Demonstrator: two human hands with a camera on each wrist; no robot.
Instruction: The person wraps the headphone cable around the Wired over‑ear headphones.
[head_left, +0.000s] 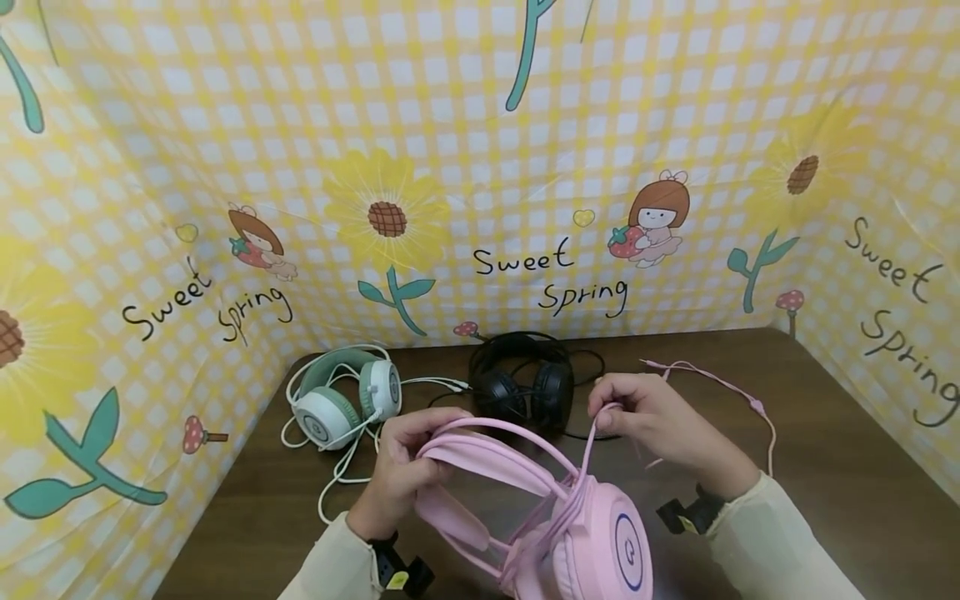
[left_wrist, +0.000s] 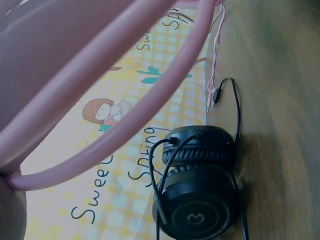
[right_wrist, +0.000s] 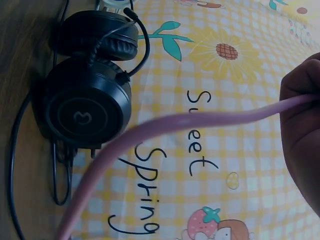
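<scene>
Pink headphones [head_left: 600, 533] are held up over the near part of the table, tilted, one ear cup facing right. My left hand [head_left: 408, 462] grips their headband [head_left: 487, 458] at its top left. Pink cable is looped around the band beside the ear cup. Between thumb and fingers, my right hand [head_left: 648, 417] pinches a stretch of that cable [head_left: 588, 446], pulled up from the headphones. In the right wrist view the cable [right_wrist: 200, 119] runs taut to the fingers [right_wrist: 302, 120]. The cable's plug end [head_left: 705, 367] lies on the table beyond my right hand.
Black headphones [head_left: 525, 387] with a microphone boom stand at the back middle of the brown table [head_left: 847, 500]. White and green headphones [head_left: 341, 400] lie to their left, their white cable trailing forward. A yellow checked cloth [head_left: 465, 167] walls the back and sides.
</scene>
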